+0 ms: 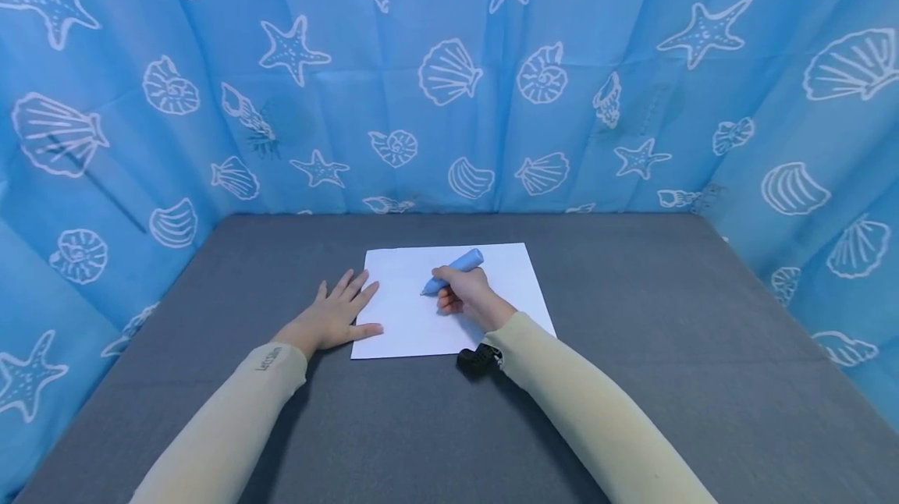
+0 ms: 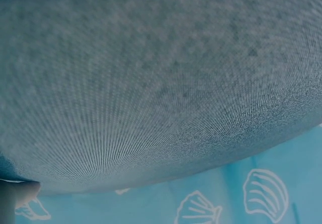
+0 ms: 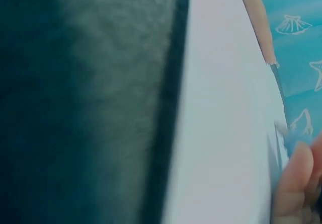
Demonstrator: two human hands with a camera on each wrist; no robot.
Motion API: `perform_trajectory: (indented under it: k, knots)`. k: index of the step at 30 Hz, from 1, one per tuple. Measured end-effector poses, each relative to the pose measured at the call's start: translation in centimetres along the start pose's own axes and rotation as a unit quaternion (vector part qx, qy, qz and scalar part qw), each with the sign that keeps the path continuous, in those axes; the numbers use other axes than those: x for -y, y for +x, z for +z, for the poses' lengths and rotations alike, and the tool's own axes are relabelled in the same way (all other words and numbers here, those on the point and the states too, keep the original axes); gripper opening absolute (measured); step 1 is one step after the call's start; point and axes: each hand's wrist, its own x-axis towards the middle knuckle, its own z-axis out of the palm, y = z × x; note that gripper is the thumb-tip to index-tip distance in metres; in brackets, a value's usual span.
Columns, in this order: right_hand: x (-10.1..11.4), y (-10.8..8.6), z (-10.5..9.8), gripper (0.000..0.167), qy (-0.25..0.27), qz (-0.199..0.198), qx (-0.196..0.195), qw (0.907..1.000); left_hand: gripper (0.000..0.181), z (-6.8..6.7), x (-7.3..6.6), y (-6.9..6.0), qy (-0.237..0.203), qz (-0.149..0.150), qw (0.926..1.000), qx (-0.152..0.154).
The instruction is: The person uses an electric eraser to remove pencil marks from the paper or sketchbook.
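Observation:
A white sheet of paper (image 1: 407, 328) lies on the dark grey table. My left hand (image 1: 332, 320) rests on its left edge with the fingers spread and straight. Over the middle of the sheet, my right hand (image 1: 469, 293) grips a thick blue pen (image 1: 468, 259), slanted with its pointed tip down at the paper. Whether the tip touches cannot be told. In the right wrist view, the paper (image 3: 226, 108) stretches past my curled fingers (image 3: 294, 176), and the pen is mostly hidden. The left wrist view catches just a bit of my left hand (image 2: 25, 194) at the lower corner.
The grey tabletop (image 1: 632, 317) extends around the sheet on all sides. A blue curtain (image 1: 393, 98) with white shells and starfish hangs behind the table and along both sides. A small black device (image 1: 477, 361) sits at my right wrist, by the paper's near edge.

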Motion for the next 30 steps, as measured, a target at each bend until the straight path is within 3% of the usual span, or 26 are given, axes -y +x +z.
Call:
perform_trajectory:
  k: [23, 30]
  knots:
    - [0.1, -0.2, -0.4, 0.025, 0.021, -0.004, -0.017, 0.9996, 0.093, -0.1, -0.1, -0.2, 0.001, 0.008, 0.9999, -0.012]
    - [0.2, -0.8, -1.1, 0.037, 0.085, -0.007, -0.020, 0.9962, 0.095, -0.1, 0.0, -0.3, -0.011, 0.009, 0.9998, -0.013]
